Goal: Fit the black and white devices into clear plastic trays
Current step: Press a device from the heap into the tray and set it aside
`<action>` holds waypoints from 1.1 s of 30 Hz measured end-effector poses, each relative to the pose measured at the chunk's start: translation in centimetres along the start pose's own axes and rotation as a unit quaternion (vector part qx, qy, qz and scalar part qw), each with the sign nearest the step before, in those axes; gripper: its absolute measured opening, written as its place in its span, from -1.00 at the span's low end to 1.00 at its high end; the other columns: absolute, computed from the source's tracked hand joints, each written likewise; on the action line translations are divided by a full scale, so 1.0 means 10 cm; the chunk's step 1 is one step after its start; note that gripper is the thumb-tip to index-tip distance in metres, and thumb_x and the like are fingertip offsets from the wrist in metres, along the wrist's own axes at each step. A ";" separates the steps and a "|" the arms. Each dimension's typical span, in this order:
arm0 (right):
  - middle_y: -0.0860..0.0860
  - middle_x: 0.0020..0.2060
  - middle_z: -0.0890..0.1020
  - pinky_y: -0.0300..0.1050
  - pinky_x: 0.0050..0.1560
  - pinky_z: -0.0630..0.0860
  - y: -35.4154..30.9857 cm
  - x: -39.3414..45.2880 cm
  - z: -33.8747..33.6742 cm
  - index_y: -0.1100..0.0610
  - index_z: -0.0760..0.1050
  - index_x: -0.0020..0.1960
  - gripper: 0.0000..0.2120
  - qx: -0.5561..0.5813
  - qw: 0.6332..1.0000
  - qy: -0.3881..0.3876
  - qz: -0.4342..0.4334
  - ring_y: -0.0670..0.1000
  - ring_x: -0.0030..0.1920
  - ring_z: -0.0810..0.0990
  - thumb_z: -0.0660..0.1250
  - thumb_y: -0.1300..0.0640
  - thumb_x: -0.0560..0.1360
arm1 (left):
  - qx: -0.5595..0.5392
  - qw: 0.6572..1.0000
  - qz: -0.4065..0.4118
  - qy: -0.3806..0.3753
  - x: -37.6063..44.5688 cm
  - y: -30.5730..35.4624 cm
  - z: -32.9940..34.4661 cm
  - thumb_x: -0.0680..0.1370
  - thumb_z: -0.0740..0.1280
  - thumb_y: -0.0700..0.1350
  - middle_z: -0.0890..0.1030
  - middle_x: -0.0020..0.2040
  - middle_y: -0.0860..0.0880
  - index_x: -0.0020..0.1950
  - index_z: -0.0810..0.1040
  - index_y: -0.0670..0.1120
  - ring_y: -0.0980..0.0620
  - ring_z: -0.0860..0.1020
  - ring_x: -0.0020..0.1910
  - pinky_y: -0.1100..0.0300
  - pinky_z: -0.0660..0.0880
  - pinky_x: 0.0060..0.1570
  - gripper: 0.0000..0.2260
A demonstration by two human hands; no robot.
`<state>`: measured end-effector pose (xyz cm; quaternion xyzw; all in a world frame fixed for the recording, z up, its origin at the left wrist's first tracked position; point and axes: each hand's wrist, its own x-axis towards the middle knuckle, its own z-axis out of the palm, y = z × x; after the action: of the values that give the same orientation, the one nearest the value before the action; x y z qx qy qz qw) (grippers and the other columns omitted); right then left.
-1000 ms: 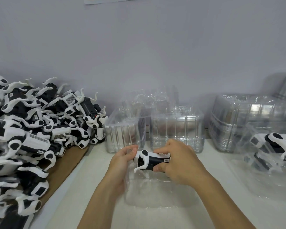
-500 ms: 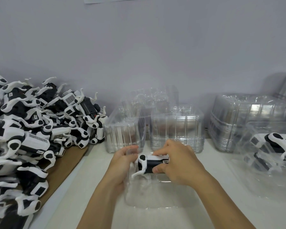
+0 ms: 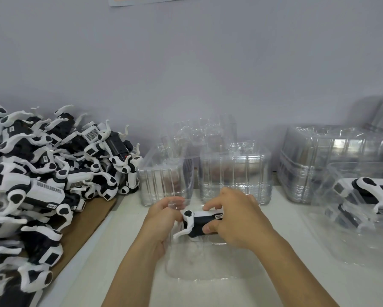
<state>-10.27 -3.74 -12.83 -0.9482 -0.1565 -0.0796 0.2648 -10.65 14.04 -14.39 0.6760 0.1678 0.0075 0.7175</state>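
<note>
Head view shows your hands both holding the device (image 3: 202, 222), its long axis running left to right just above the clear tray (image 3: 210, 260). Your right hand (image 3: 234, 220) pinches the body; your left hand (image 3: 164, 218) steadies the white end. Lower it straight down, I'd judge.

White table (image 3: 124, 251) w/ clear trays (image 3: 234, 173), cardboard (image 3: 86, 229).

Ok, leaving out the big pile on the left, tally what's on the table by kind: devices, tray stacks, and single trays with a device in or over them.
Devices: 2, one in both hands, one in the right tray
Tray stacks: 3
Single trays: 2
Total: 7
</note>
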 end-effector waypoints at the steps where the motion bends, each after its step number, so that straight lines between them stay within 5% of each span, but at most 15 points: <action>1: -0.25 -0.09 0.37 -0.14 0.11 0.20 -0.01 -0.01 -0.02 -0.21 0.58 0.20 -0.58 0.000 1.000 0.001 0.004 -0.13 -0.06 0.21 0.54 -0.17 0.36 | -0.002 1.000 0.000 0.002 0.00 0.00 0.00 0.39 0.22 -0.50 0.66 0.10 -0.11 0.07 0.65 -0.09 -0.15 0.62 0.12 0.07 0.53 -0.01 -0.56; 7: -0.21 -0.11 0.58 -0.05 0.14 0.30 -0.27 -0.04 -0.12 -0.11 0.65 0.04 -0.63 -0.014 0.995 0.076 -0.056 -0.09 0.05 0.45 0.32 -0.34 0.44 | -0.013 1.000 0.007 0.013 -0.01 0.00 0.03 0.38 0.19 -0.51 0.65 0.11 -0.18 0.05 0.64 -0.12 -0.24 0.61 0.15 -0.11 0.54 0.16 -0.57; 12: -0.14 -0.26 0.52 0.01 0.17 0.35 -0.49 -0.10 0.04 -0.11 0.40 -0.30 -0.65 -0.031 0.998 0.031 -0.046 -0.02 -0.11 0.47 0.33 -0.33 0.46 | -0.041 0.999 0.008 0.001 -0.02 -0.01 0.03 0.43 0.19 -0.51 0.64 0.14 -0.18 0.07 0.63 -0.12 -0.21 0.62 0.06 -0.02 0.59 -0.17 -0.58; 17: -0.14 -0.38 0.47 -0.04 0.13 0.26 -0.45 -0.06 0.06 -0.06 0.36 -0.39 -0.63 -0.001 1.000 0.003 0.014 -0.02 -0.14 0.47 0.44 -0.13 0.46 | -0.022 1.000 0.013 -0.012 -0.01 -0.02 0.01 0.35 0.28 -0.51 0.65 0.12 -0.14 0.07 0.65 -0.12 -0.21 0.62 0.15 -0.25 0.53 0.21 -0.57; 22: -0.15 -0.18 0.61 -0.01 0.24 0.36 -0.45 -0.06 0.06 -0.10 0.62 -0.13 -0.89 0.017 0.999 0.007 0.026 -0.04 -0.05 0.53 0.48 -0.11 0.44 | -0.010 1.000 0.015 -0.007 0.01 -0.03 0.01 0.32 0.29 -0.50 0.66 0.10 -0.12 0.05 0.66 -0.10 -0.16 0.62 0.15 -0.23 0.51 0.24 -0.56; 28: -0.16 -0.13 0.63 -0.07 0.25 0.33 -0.44 -0.08 0.07 -0.11 0.65 0.01 -0.78 0.028 0.999 0.033 0.032 -0.06 -0.04 0.46 0.52 -0.14 0.41 | 0.003 1.000 0.015 -0.009 -0.02 -0.04 0.01 0.37 0.26 -0.46 0.66 0.11 -0.11 0.05 0.65 -0.05 -0.15 0.63 0.15 -0.19 0.55 0.20 -0.58; 33: -0.20 -0.26 0.50 -0.02 0.25 0.42 -0.41 -0.07 0.07 -0.13 0.67 0.01 -0.77 0.045 0.998 0.025 0.025 -0.09 -0.12 0.44 0.53 -0.16 0.39 | 0.040 0.999 0.020 -0.031 -0.11 0.01 0.03 0.31 0.37 -0.06 0.64 0.11 -0.05 -0.08 0.63 0.16 -0.15 0.61 0.15 -0.19 0.53 0.22 -0.78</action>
<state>-12.26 -0.26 -11.63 -0.9367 -0.1291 -0.0894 0.3129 -11.61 13.46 -14.05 0.7077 0.1322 -0.0056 0.6941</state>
